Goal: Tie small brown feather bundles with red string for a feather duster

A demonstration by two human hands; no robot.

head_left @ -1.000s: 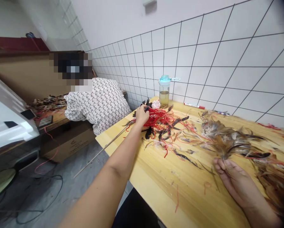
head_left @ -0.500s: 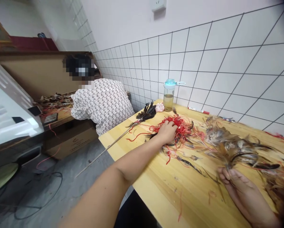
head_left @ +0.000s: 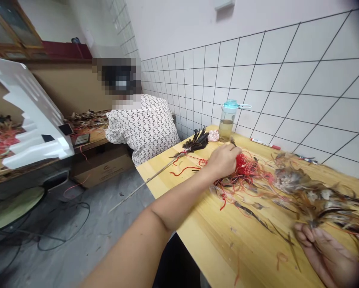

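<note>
My left hand (head_left: 226,161) reaches over a tangled heap of red string (head_left: 247,166), its fingers closed down on the strands. The fingertips are partly hidden. At the lower right, my right hand (head_left: 323,248) pinches a small bunch of brown feathers (head_left: 313,212) by the base, the tips fanning away from me. Just beyond it lies a pile of loose brown and grey feathers (head_left: 290,178). Left of the string heap, a thin stick (head_left: 149,180) with dark feathers (head_left: 197,141) bound at one end sticks out past the table edge.
A water bottle (head_left: 226,122) with a blue lid, a pink scrunchie-like bundle (head_left: 213,136) and a red-capped marker (head_left: 266,144) stand or lie by the tiled wall. A co-worker (head_left: 146,124) sits ahead at another bench, beside a white plastic stool (head_left: 32,104).
My left hand has risen slightly off the middle of the string heap, fingers more curled. My right hand keeps its feather bunch. The camera view has swung somewhat left.
</note>
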